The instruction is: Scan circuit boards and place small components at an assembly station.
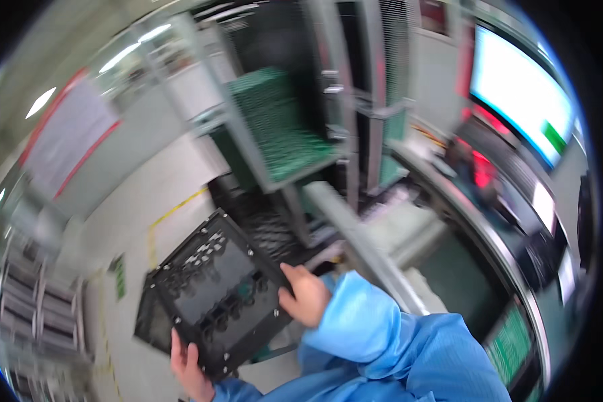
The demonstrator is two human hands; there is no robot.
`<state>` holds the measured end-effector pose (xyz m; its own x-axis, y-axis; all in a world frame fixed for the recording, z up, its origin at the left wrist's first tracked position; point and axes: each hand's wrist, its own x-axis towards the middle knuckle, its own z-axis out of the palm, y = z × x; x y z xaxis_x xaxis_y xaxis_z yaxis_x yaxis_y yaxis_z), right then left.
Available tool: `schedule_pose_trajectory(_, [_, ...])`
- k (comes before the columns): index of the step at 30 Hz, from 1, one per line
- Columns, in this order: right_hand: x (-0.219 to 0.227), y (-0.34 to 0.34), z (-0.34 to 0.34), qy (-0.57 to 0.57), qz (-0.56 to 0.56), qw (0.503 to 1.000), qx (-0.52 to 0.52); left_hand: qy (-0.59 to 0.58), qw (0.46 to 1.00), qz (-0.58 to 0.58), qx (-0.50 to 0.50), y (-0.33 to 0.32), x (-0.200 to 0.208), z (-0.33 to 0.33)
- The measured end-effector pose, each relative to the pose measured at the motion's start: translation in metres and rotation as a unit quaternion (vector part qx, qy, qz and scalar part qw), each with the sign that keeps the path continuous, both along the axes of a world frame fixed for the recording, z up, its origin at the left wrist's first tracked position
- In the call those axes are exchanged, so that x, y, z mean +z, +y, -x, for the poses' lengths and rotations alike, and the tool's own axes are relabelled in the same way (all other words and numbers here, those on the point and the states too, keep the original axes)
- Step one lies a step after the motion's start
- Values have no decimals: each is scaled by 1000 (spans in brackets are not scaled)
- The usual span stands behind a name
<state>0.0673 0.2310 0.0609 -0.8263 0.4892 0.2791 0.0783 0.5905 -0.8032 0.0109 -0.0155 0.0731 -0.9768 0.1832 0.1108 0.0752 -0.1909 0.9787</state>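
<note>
Both hands hold a black rectangular fixture tray [233, 329] in front of my body, tilted. Its dark flat face carries rows of small black fittings and a few pale ones, with screws along the rim. At the lower left edge my left hand [193, 370] closes around the frame, fingers showing on the near side. My right hand [306, 295] grips the right edge, thumb and fingers over the rim. A second black plate-like part [155, 321] shows past the left edge; whether it is joined to the tray I cannot tell. Blue sleeves cover both my forearms.
A metal-framed rack with a green surface [281, 134] stands ahead. To the right runs a workbench rail [462, 208] with a lit monitor [519, 87] and a red-lit device [481, 169]. A metal cart [40, 305] stands at the left. Yellow tape [177, 206] marks the floor.
</note>
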Motion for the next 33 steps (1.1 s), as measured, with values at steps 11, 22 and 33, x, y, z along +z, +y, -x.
schedule_pose_trajectory(11, [-16,38,-291,81,313,868,-376,-24,754,50,-654,306,-20,-31])
schedule_pose_trajectory(22, [-80,54,-313,69,238,810,-531,-6,610,124,-783,446,-88,-66])
schedule_pose_trajectory(33, [-88,53,-302,94,243,801,-539,7,618,175,-766,451,-70,-70])
